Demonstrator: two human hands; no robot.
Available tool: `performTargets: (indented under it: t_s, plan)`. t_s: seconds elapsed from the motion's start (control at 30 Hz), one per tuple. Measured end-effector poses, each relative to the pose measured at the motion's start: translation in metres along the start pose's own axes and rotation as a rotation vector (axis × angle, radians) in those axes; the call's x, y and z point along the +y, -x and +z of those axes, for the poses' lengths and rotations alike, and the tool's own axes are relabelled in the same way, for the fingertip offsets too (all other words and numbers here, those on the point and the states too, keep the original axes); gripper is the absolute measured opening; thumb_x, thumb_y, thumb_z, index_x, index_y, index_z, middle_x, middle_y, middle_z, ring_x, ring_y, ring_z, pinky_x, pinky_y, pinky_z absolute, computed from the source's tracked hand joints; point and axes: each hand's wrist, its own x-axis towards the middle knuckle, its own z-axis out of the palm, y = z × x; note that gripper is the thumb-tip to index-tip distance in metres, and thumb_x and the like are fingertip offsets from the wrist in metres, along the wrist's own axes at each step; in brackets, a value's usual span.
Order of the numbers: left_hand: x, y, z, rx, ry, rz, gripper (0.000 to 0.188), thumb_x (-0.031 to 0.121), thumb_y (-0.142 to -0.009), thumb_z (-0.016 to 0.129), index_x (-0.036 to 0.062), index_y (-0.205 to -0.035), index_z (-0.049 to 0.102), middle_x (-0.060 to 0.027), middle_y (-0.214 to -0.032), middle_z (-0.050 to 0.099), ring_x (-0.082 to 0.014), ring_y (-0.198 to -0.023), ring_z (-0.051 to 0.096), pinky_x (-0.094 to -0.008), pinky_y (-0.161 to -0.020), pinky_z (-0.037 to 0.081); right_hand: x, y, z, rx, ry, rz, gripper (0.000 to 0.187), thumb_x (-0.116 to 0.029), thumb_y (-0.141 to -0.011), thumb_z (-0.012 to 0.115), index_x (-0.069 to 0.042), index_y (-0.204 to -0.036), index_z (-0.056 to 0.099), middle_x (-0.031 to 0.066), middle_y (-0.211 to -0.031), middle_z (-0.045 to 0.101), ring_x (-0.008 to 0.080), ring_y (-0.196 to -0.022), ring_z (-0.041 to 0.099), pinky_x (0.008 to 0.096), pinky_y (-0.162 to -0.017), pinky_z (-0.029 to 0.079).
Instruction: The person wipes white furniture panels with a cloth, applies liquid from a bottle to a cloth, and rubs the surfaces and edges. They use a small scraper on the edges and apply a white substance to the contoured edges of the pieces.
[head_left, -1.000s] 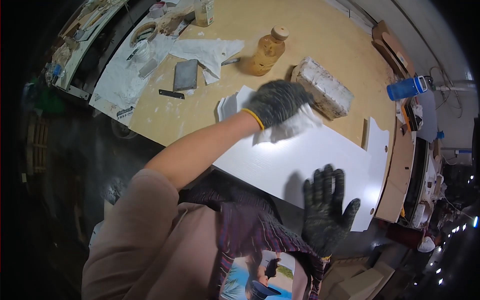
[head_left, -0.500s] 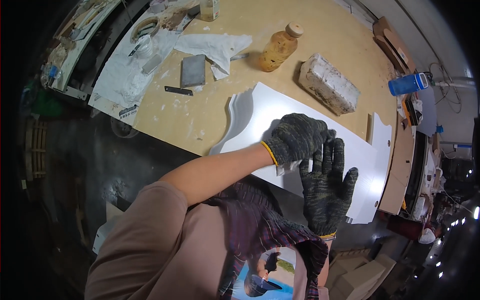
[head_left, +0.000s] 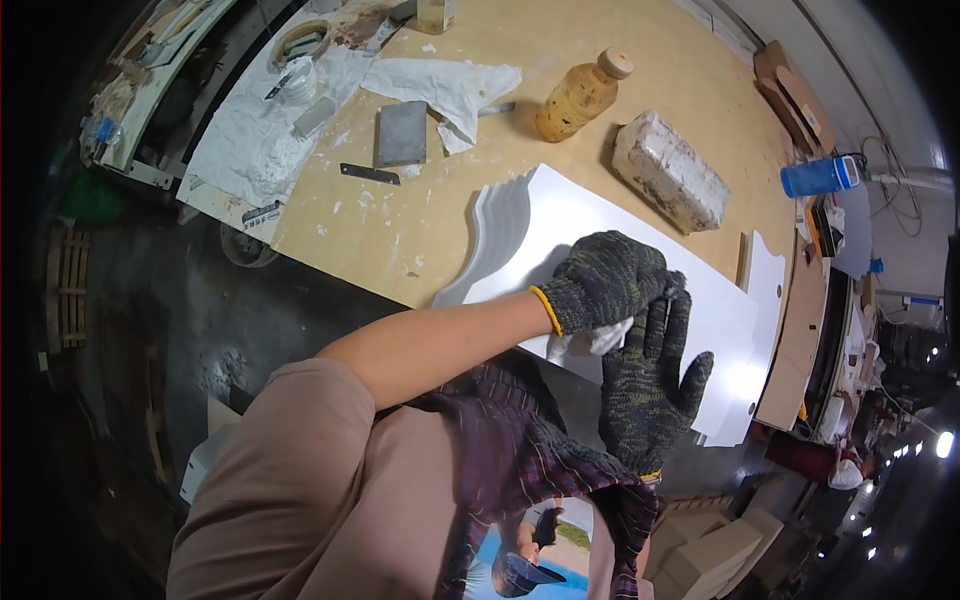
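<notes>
Both my hands wear dark green-and-black knitted gloves with yellow cuffs. My left hand (head_left: 608,282), back upward, is curled closed, and a crumpled white cloth (head_left: 592,340) sticks out from under it; its fingers are mostly hidden. My right hand (head_left: 650,385) is turned palm up with its fingers stretched out and thumb apart, its fingertips meeting my left hand's fingers. Both hands are over a stack of glossy white panels (head_left: 560,208) with a wavy left end, lying at the table's near edge.
On the tan table (head_left: 330,230) are a bottle of amber liquid (head_left: 578,100), a dirty wrapped block (head_left: 670,172), a grey rectangular pad (head_left: 401,134), a dark flat strip (head_left: 369,174) and a white rag (head_left: 450,85). A blue container (head_left: 820,177) stands far right; cardboard boxes (head_left: 715,550) are low right.
My right hand has shifted slightly, and its fingertips still meet my left hand. More of the white cloth shows below my left hand. The whole view has shifted slightly.
</notes>
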Motion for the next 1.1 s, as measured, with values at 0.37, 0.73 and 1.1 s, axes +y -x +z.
performTargets:
  t_s: [0.37, 0.73, 1.1]
  plan:
    - [0.014, -0.006, -0.017, -0.096, 0.000, -0.069, 0.039, 0.022, -0.080, 0.058, 0.0153, -0.118, 0.059, -0.0079, -0.102, 0.064, -0.0273, -0.090, 0.064, -0.0395, -0.079, 0.050, -0.003, 0.020, 0.021, 0.119, 0.224, -0.047, 0.064, -0.044, -0.099, 0.049, -0.012, -0.152, 0.031, 0.0188, -0.156, 0.027, 0.0301, -0.143, 0.028, 0.0510, -0.116, 0.022]
    - [0.037, -0.012, 0.008, 0.222, 0.689, -0.221, 0.036, 0.040, -0.090, 0.058, 0.0076, -0.101, 0.070, -0.0183, -0.097, 0.069, -0.0370, -0.091, 0.065, -0.0453, -0.085, 0.050, -0.016, 0.014, 0.017, -0.070, -0.006, -0.117, 0.062, -0.030, -0.099, 0.047, 0.002, -0.149, 0.028, 0.0194, -0.157, 0.026, 0.0310, -0.146, 0.023, 0.0465, -0.122, 0.011]
    - [0.038, -0.016, 0.037, 0.244, -0.132, -0.308, 0.029, 0.023, -0.088, 0.058, 0.0119, -0.113, 0.065, -0.0098, -0.100, 0.068, -0.0276, -0.094, 0.065, -0.0416, -0.084, 0.050, -0.049, 0.020, -0.002, -0.082, 0.228, 0.079, 0.061, -0.039, -0.100, 0.049, -0.004, -0.148, 0.036, 0.0155, -0.156, 0.030, 0.0264, -0.144, 0.028, 0.0420, -0.110, 0.036]
